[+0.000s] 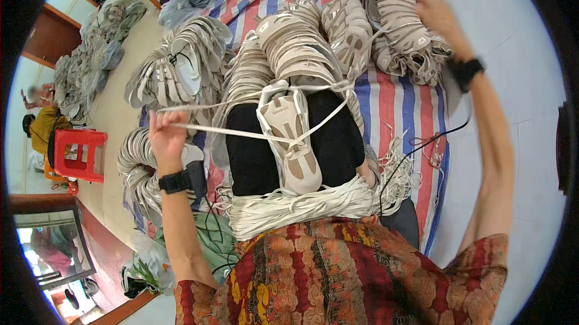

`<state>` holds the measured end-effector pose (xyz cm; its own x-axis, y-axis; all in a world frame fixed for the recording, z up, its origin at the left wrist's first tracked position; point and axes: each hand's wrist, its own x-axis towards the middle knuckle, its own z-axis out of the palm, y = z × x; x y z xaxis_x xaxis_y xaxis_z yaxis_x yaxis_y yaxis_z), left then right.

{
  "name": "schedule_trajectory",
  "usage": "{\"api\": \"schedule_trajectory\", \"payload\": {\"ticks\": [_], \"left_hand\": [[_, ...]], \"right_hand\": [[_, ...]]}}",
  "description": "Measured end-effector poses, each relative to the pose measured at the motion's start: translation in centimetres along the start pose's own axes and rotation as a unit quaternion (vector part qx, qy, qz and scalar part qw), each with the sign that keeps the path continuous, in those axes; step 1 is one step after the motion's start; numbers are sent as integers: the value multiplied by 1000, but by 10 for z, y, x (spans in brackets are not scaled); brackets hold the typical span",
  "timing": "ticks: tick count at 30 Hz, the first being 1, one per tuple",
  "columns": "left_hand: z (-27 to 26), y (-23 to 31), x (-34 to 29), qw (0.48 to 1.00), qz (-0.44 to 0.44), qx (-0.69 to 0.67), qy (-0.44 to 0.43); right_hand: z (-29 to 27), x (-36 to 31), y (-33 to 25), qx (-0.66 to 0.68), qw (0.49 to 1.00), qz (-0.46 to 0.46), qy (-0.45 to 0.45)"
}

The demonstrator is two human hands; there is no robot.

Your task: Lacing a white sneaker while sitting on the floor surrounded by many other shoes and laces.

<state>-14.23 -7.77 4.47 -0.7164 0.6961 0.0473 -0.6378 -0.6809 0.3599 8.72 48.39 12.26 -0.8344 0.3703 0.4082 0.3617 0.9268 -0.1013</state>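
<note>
Striped sheeting [395, 101] is covering pale floor [503, 65]. A beige shoe upper [283, 126] is resting on the black-clad lap [335, 138]; the left hand [167, 135], nearly closed, is holding its white lace [232, 132] taut. The right hand [439, 20] is hanging half-curled over stacked uppers [398, 17], its grip impossible to tell.
</note>
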Motion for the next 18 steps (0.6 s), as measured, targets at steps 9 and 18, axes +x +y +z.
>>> {"api": "schedule_trajectory", "payload": {"ticks": [9, 18], "left_hand": [[-87, -12, -77, 889, -58, 269, 366], [-52, -72, -74, 827, -37, 438, 350]], "right_hand": [[96, -181, -230, 420, 883, -184, -101], [96, -181, -245, 339, 909, -225, -92]]}}
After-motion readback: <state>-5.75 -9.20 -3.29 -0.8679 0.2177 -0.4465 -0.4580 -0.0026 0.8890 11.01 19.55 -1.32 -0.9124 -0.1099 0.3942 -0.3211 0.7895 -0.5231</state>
